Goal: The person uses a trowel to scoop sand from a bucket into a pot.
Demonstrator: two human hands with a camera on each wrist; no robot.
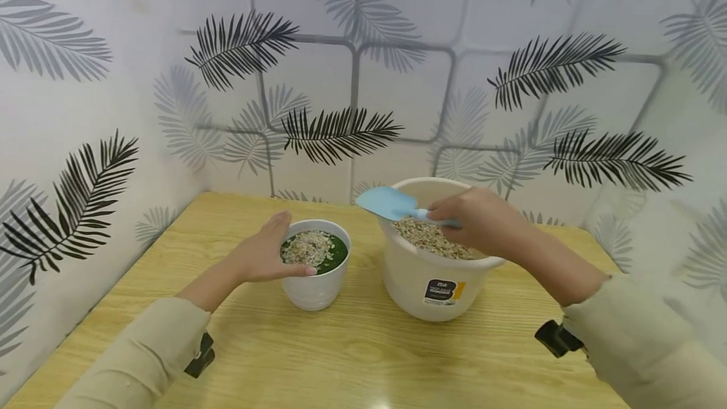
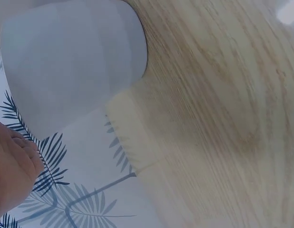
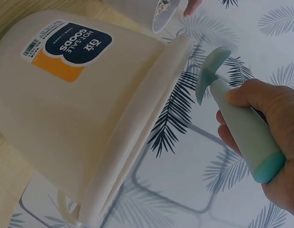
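A small white pot [image 1: 315, 292] stands on the table, with oat-like flakes [image 1: 309, 248] heaped over something dark green [image 1: 338, 256]. My left hand [image 1: 261, 254] is spread beside its rim, thumb along the front and fingers at the back left. The pot's outer wall [image 2: 75, 57] fills the upper part of the left wrist view. My right hand [image 1: 479, 219] grips the handle of a light blue scoop [image 1: 389, 202] above a large cream tub [image 1: 409, 283]. Pale flakes [image 1: 431, 240] lie inside the tub. No flakes show on the scoop's blade.
The wood-grain table [image 1: 318, 358] meets a wall [image 1: 397, 100] with a leaf pattern right behind the tub. The tub stands to the right of the pot with a narrow gap between them. A label [image 1: 442, 291] is stuck on the tub's front.
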